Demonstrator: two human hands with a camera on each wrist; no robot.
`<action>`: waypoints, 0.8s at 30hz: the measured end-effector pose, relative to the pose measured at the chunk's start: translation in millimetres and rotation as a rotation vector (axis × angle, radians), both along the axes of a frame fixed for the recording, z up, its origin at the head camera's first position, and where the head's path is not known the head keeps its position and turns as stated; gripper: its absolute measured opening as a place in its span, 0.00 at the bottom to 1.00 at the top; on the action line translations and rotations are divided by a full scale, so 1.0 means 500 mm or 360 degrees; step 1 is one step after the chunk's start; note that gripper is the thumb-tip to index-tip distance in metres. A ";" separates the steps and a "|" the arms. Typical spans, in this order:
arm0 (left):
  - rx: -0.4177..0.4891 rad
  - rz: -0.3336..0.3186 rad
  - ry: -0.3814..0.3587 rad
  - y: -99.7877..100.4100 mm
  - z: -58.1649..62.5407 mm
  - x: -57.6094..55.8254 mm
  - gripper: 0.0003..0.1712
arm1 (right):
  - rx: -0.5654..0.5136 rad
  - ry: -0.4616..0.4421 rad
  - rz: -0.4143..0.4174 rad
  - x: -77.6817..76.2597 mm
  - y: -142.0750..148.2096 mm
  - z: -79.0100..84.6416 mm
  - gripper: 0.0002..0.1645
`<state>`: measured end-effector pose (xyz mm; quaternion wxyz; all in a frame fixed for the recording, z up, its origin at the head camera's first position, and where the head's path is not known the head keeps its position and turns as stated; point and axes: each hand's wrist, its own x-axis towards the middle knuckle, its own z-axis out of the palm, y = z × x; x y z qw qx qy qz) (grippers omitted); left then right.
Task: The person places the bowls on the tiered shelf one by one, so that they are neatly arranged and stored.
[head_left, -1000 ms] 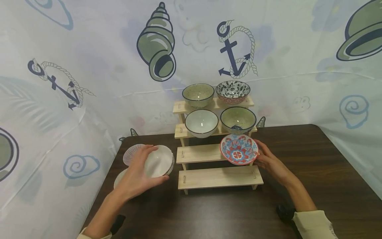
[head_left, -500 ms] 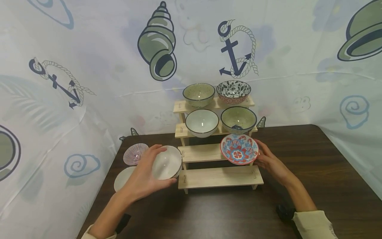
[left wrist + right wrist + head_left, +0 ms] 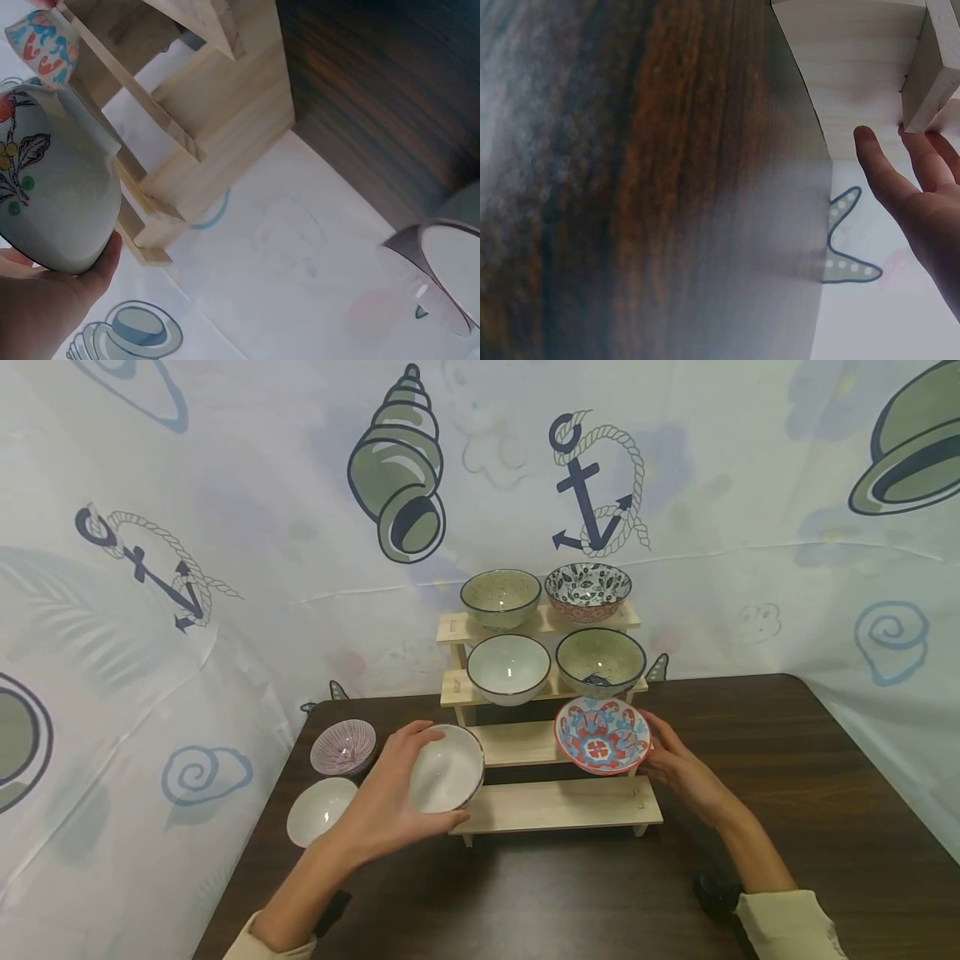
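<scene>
My left hand (image 3: 393,802) grips a white bowl (image 3: 447,768), thumb near its front edge and fingers at its far rim. The bowl is held in front of the left ends of the lower shelves. In the left wrist view, fruit and leaves decorate the outside of this white bowl (image 3: 67,187). At the third shelf's right end, my right hand (image 3: 686,772) holds the side of a red-and-blue patterned bowl (image 3: 602,735). Extended lower fingers of the right hand (image 3: 911,184) show beside the stand in the right wrist view; its thumb and the bowl are hidden there.
The wooden tiered stand (image 3: 555,803) bears a speckled green bowl (image 3: 500,597), a black-patterned bowl (image 3: 587,589), a plain white bowl (image 3: 507,668) and a green bowl (image 3: 600,660). On the table's left lie a purple-striped bowl (image 3: 343,746) and another white bowl (image 3: 318,810).
My left hand has carried the white bowl rightward, toward the stand, uncovering more of the two bowls on the left. The right hand and patterned bowl stay in place.
</scene>
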<state>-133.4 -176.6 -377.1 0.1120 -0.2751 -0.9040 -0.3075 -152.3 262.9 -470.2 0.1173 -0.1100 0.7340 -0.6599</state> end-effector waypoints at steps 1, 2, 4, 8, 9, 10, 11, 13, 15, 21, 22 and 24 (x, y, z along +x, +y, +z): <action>-0.0001 -0.0011 0.0008 0.005 0.000 -0.001 0.56 | -0.0003 0.0002 0.0001 0.000 0.000 -0.001 0.42; -0.0002 -0.0021 0.0016 0.010 0.000 -0.002 0.56 | -0.0002 0.0004 0.0000 0.000 0.001 -0.001 0.42; -0.0005 -0.0036 0.0034 0.021 0.001 -0.004 0.57 | 0.0004 0.0007 -0.0001 0.000 0.001 -0.002 0.42; -0.0018 -0.0057 0.0039 0.041 0.005 -0.007 0.57 | 0.0034 0.0003 -0.0006 0.000 0.002 -0.001 0.42; -0.0021 -0.0061 0.0035 0.045 0.006 -0.007 0.57 | 0.0039 0.0001 -0.0006 0.001 0.002 -0.001 0.42; -0.0026 -0.0066 0.0033 0.049 0.007 -0.008 0.57 | 0.0043 -0.0001 -0.0007 0.001 0.002 0.000 0.42; -0.0031 -0.0069 0.0029 0.052 0.007 -0.008 0.57 | 0.0044 -0.0003 -0.0006 0.001 0.001 0.000 0.42; -0.0042 -0.0078 0.0031 0.058 0.008 -0.010 0.57 | 0.0043 -0.0002 -0.0006 0.001 0.001 0.000 0.42; -0.0055 -0.0082 0.0039 0.063 0.008 -0.011 0.57 | 0.0041 -0.0001 -0.0005 0.001 0.001 0.000 0.42; -0.0076 -0.0088 0.0074 0.075 0.007 -0.013 0.57 | 0.0030 0.0009 -0.0004 0.000 0.001 -0.002 0.42; -0.0078 -0.0092 0.0081 0.077 0.007 -0.013 0.57 | 0.0027 0.0010 -0.0005 -0.001 0.001 -0.002 0.42; -0.0079 -0.0097 0.0087 0.082 0.006 -0.015 0.56 | 0.0018 0.0009 -0.0007 -0.001 0.001 -0.003 0.42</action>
